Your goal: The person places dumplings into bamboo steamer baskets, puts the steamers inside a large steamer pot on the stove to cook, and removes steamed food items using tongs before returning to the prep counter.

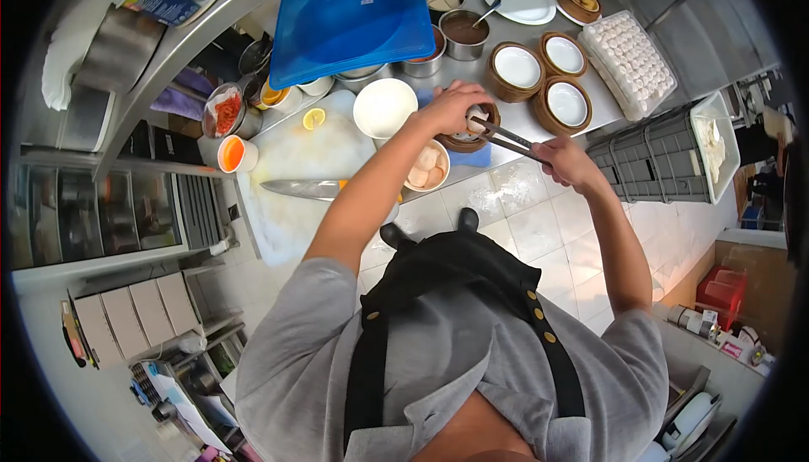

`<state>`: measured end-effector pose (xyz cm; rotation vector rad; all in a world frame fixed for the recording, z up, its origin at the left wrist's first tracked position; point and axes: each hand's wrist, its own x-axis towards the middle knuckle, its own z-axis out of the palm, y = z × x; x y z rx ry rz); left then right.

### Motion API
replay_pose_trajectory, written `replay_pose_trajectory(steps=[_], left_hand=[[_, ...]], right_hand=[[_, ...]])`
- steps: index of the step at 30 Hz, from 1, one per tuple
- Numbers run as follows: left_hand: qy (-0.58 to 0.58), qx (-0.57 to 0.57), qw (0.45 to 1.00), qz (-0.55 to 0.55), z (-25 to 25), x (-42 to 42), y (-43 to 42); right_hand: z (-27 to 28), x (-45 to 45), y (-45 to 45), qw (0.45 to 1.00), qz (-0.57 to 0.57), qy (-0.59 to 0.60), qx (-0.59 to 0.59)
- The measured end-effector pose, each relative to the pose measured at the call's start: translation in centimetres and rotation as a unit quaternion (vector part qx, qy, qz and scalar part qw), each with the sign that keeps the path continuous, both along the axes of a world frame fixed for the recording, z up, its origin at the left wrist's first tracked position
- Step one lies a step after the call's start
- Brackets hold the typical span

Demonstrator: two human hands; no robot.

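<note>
My right hand (566,163) grips metal tongs (516,140), their tips reaching left over a small bamboo steamer (465,144). At the tips is a pale round piece of food (477,118), possibly a dumpling. My left hand (455,112) curls over the steamer's left and far side, fingers bent close to that piece; whether they pinch it or the rim is hidden. The steamer sits on a blue cloth (479,157) at the counter's edge. Beside it, below my left forearm, stands a bowl of pale round pieces (428,167).
Left lie a cutting board (291,222), a large knife (299,186) and a lemon half (313,117). A white bowl (384,106) and blue lid (354,20) are behind. Right are several steamers with white dishes (566,103), a tray of pale balls (628,62) and a grey crate (649,163).
</note>
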<state>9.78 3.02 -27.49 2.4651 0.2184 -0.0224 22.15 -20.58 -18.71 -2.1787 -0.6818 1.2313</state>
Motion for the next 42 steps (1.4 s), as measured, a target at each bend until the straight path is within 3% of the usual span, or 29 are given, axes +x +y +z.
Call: replay_pose_trajectory(steps=[3,7,10,13,17,18,21,25,31,34,38,41,42], left_hand=[[0.055,0.028,0.997,-0.056,-0.2,1.2,0.4],[0.0,0.072,0.99,0.121,-3.0,2.1,3.1],[0.077,0.051,0.988,0.124,-3.6,2.6,5.0],[0.012,0.081,0.982,0.173,-3.5,1.7,4.7],[0.056,0.051,0.956,0.285,-4.1,0.9,2.0],[0.08,0.062,0.957,0.272,-3.3,0.6,1.1],[-0.038,0.13,0.972,0.19,-3.1,0.9,0.3],[-0.054,0.091,0.978,0.179,-4.4,3.6,0.7],[0.009,0.051,0.983,0.174,-3.3,4.1,1.7],[-0.037,0.009,0.974,0.222,-3.9,3.9,1.8],[-0.132,-0.027,0.96,0.247,-3.6,1.3,3.7],[-0.206,-0.146,0.935,0.25,-2.6,-3.4,4.7],[-0.212,-0.139,0.932,0.261,-2.2,-5.4,4.7]], right_hand=[[-0.4,1.2,0.7,1.0,0.007,0.022,-0.005],[-0.2,0.5,2.3,0.999,-0.01,0.033,-0.037],[0.0,0.9,3.9,0.997,0.007,0.047,-0.061],[0.6,1.5,4.4,0.998,0.001,0.031,-0.06],[0.4,1.8,4.6,0.998,0.001,-0.013,-0.059],[0.1,1.8,4.6,0.998,0.012,-0.039,-0.055],[-0.2,1.3,5.3,0.995,0.028,-0.086,-0.046],[-1.0,1.6,6.9,0.988,0.047,-0.141,-0.035],[-4.1,3.3,6.6,0.995,-0.099,0.031,-0.004],[-6.6,3.6,5.7,0.973,-0.185,0.139,0.028],[-8.9,2.2,4.6,0.963,-0.193,0.166,0.092],[-10.7,1.9,3.8,0.948,-0.206,0.203,0.136],[-11.1,2.0,3.6,0.939,-0.209,0.231,0.148]])
